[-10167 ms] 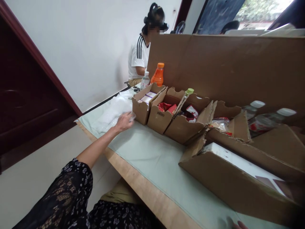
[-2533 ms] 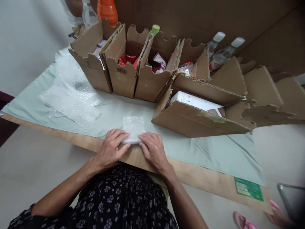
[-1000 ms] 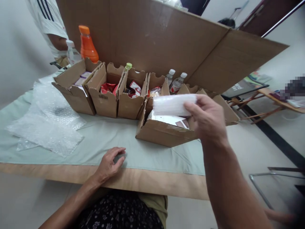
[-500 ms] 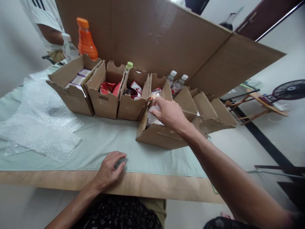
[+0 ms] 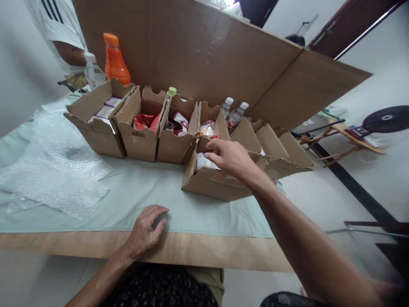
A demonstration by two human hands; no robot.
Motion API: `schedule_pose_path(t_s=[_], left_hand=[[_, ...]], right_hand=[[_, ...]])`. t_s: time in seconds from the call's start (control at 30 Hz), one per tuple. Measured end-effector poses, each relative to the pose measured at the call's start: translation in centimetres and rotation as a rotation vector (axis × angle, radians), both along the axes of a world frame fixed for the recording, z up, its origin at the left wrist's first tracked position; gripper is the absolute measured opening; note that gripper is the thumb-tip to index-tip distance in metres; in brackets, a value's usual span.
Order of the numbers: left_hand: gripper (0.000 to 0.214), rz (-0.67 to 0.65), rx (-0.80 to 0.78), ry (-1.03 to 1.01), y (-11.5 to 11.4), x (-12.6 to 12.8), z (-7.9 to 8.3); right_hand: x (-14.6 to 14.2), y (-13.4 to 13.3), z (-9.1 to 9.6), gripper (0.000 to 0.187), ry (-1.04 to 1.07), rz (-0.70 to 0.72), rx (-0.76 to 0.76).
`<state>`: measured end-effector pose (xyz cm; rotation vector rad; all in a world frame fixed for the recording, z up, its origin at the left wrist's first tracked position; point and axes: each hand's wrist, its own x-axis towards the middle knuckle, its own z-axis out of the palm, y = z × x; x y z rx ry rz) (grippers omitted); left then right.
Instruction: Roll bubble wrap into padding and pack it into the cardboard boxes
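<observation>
Right hand: [image 5: 232, 157] reaching over the near right box [image 5: 217, 189], palm down; thumb and forefinger apart, tips just above or against the packet, contact cannot be told.
Packet: [image 5: 203, 162] white, bubbly wrapping, inside the near right box at its left end; partly covered by the hand.
Left hand: [image 5: 147, 227] at the near edge of the desk [image 5: 204, 252], resting on its side, fingers lightly curled, thumb apart from them.
Cloth: [image 5: 140, 183] pale green, spread over the desk, bare wood along the near edge.
Bubble wrap: [image 5: 54, 166] loose overlapping sheets, left side of the cloth, well apart from both hands.
Box row: four open cardboard boxes beyond the hands. Far left box [image 5: 104, 142] holds small white and purple cartons [image 5: 105, 111]; next, red packets [image 5: 143, 121]; third, a red and white packet [image 5: 181, 122]; fourth, a clear packet [image 5: 207, 128].
Bottles: orange bottle [image 5: 116, 66] and clear bottle [image 5: 93, 76] behind the far left box; two white-capped bottles [image 5: 236, 116] right of the fourth.
Backdrop: tall cardboard panel [image 5: 191, 51]; co-worker's white sleeve [image 5: 65, 32] far left; black fan [image 5: 388, 120] far right.
</observation>
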<state>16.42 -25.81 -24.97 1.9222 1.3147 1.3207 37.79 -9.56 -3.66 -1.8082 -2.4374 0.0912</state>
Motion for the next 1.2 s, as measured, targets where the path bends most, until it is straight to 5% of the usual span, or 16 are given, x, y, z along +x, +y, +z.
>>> schedule_pose_path(t_s=[0.17, 0.27, 0.37, 0.47, 0.57, 0.73, 0.87, 1.03, 1.2], left_hand=[[0.026, 0.075, -0.082, -0.028, -0.1, 0.0, 2.8], [0.042, 0.060, -0.166, -0.026, 1.5, 0.5, 4.8], [0.069, -0.012, -0.246, -0.080, 4.7, 2.2, 5.8], [0.087, -0.072, -0.299, -0.139, 8.2, 4.9, 6.0], [0.084, -0.127, -0.321, -0.191, 9.7, 8.0, 5.9], [0.080, -0.185, -0.269, -0.205, 4.8, 11.1, 6.0], [0.077, -0.187, -0.267, -0.130, -0.3, 8.7, 5.7], [0.065, 0.065, -0.278, -0.191, 0.5, 3.6, 6.7], [0.069, -0.023, -0.196, -0.230, 1.0, 7.3, 8.3]], right_hand=[[8.4, -8.3, -0.2, 0.014, 0.455, -0.121, 0.336], [13.5, -12.2, -4.1, 0.019, 0.691, -0.382, 0.516], [16.0, -12.7, -8.9, 0.034, 0.814, -0.474, 0.459], [15.3, -10.8, -11.8, 0.054, 0.858, -0.383, 0.284], [13.9, -9.5, -12.6, 0.051, 0.919, -0.325, 0.180], [15.3, -14.3, -12.8, 0.047, 0.928, -0.492, 0.272], [14.2, -19.2, -12.5, 0.039, 0.911, -0.519, 0.332], [8.9, -16.3, -11.1, 0.041, 0.997, -0.259, 0.202], [11.6, -15.5, -11.3, 0.050, 1.109, -0.249, 0.355]])
